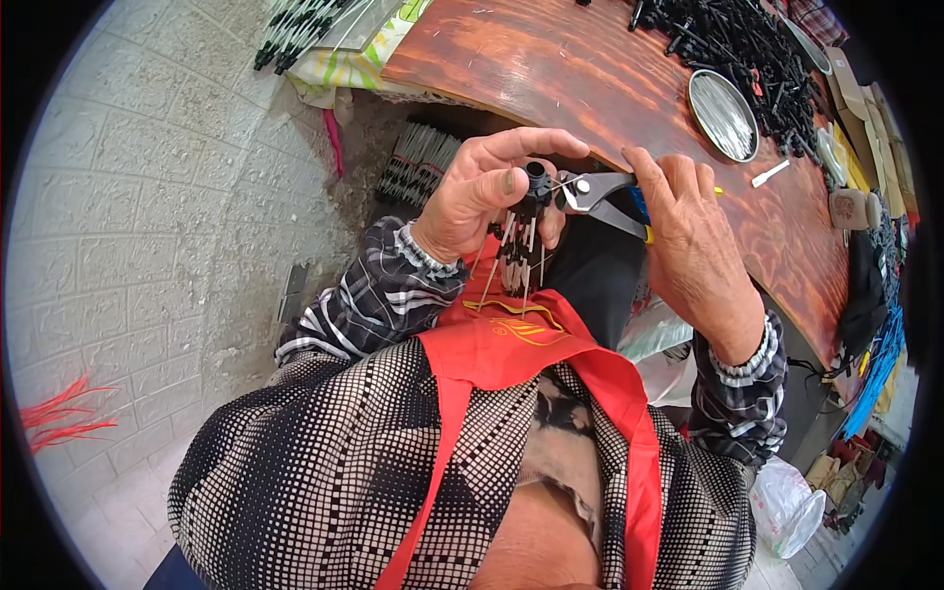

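pliers (593,191) with blue and yellow on their handles sit in the right grip (693,236), the fingers closed around them, the metal nose right at the side of a black tubular piece (536,187). whether the nose touches that piece or only a thin strand beside it, i cannot tell. the left grip (482,187) is narrow on the black piece, thumb against its side, forefinger stretched out above and free. the piece stands about upright over the red apron (472,344), off the near edge of the wooden tabletop (492,59), with pale, dark-banded rods (513,261) hanging below it and splaying toward the lap.

to my eye the thing is light, its black top stiff and perhaps smooth enough to turn in the fingers; the slim rods look likelier to swing or bend. i would take hold around the black top, leaving its open mouth clear, for the rods make a poor handle. the pliers look heavier, best held well back. on the tabletop, a round metal dish (739,157) of pale sticks (728,118) lies near heaped black parts (728,39).
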The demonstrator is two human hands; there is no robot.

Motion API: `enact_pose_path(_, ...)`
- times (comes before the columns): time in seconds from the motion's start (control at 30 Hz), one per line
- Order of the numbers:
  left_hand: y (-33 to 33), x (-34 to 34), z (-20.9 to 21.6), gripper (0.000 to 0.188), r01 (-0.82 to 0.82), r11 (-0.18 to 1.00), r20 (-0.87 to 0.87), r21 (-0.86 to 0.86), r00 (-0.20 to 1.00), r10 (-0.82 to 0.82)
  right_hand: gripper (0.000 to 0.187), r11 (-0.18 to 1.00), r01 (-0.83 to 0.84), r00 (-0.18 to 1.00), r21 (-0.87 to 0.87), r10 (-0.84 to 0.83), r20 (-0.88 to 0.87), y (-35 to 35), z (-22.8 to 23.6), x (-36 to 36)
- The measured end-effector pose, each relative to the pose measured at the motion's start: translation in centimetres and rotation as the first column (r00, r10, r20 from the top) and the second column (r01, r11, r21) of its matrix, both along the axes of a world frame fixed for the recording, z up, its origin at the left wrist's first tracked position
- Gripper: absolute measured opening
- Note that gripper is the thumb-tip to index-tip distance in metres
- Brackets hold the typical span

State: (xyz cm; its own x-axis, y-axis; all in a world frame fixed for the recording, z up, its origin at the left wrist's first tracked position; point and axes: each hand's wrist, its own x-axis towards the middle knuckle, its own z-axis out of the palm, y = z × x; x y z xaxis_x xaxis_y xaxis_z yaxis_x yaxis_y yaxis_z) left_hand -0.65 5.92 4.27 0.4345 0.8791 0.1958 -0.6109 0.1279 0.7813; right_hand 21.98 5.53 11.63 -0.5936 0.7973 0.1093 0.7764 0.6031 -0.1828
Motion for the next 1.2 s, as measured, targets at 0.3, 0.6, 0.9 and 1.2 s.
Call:
enact_pose_path(0.3, 0.0, -0.2, -0.1, 0.069, 0.022, 1.0, 0.021, 0.011, 1.0, -0.022, 0.075, 0.999, -0.004, 1.0, -0.038, 0.004, 0.005, 0.3, 0.8, 0.0)
enact_pose_path(0.6, -0.2, -0.4, -0.1, 0.065, 0.073, 0.997, 0.055, -0.008, 0.996, -0.072, 0.058, 0.998, 0.021, 0.994, 0.065, -0.027, 0.103, 1.1, 0.6, 0.4)
enact_pose_path(0.9, -0.9, -1.1, 0.1, 0.067, 0.146, 0.988, 0.024, -0.05, 0.989, -0.145, 0.032, 0.973, -0.209, 0.975, -0.096, 0.215, 0.056, 4.2, 3.8, 0.9)
enact_pose_path(1.2, -2.2, -1.7, 3.7, 0.071, 0.099, 0.99, -0.527, 0.104, 0.849, -0.03, 0.049, 0.313, -0.166, 0.953, -0.935, 0.293, -0.071, 8.7, 3.7, -0.6)
